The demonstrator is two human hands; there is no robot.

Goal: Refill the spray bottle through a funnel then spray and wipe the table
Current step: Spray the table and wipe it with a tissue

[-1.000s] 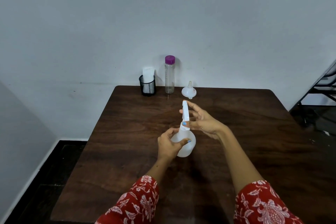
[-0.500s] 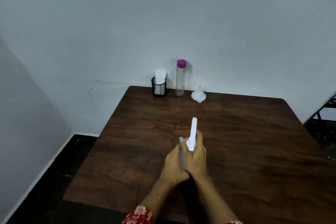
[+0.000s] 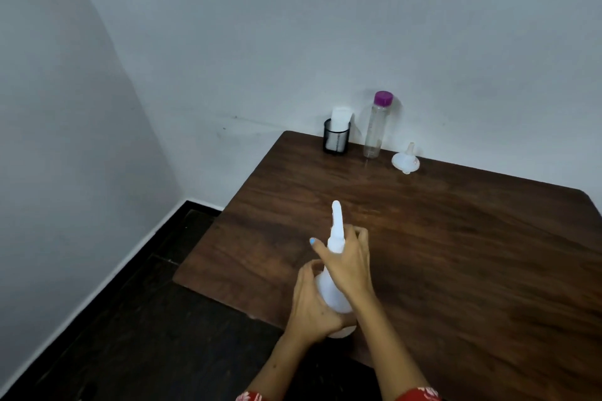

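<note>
A person is standing at a dark brown wooden counter [image 3: 456, 254] set against a pale grey wall, working with both bare hands near the counter's front left corner. The left hand [image 3: 309, 306] is wrapping its curled fingers around the rounded body of a white translucent plastic spray bottle [image 3: 330, 290], steadying it from below. The right hand [image 3: 350, 257] is closing its fingers around the bottle's neck, just under the white trigger spray head [image 3: 337, 225], whose nozzle is pointing up and away from the person.

A second ago the bottle was being held higher and further toward the counter's middle, with the right hand's fingers spread loosely beside the spray head. Now both hands are gripping firmly and the bottle is sitting lower and closer to the front edge. This suggests the person is starting to twist the spray head off, the first step before refilling; the head is still seated on the bottle.

Along the counter's back edge, near the back left corner, three things are waiting in a row, well apart from the hands: a black wire mesh cup holding white folded paper [image 3: 337, 137], a tall clear plastic water bottle with a purple cap [image 3: 376, 127], and a small white plastic funnel [image 3: 405, 161] lying mouth down with its spout pointing up.
</note>
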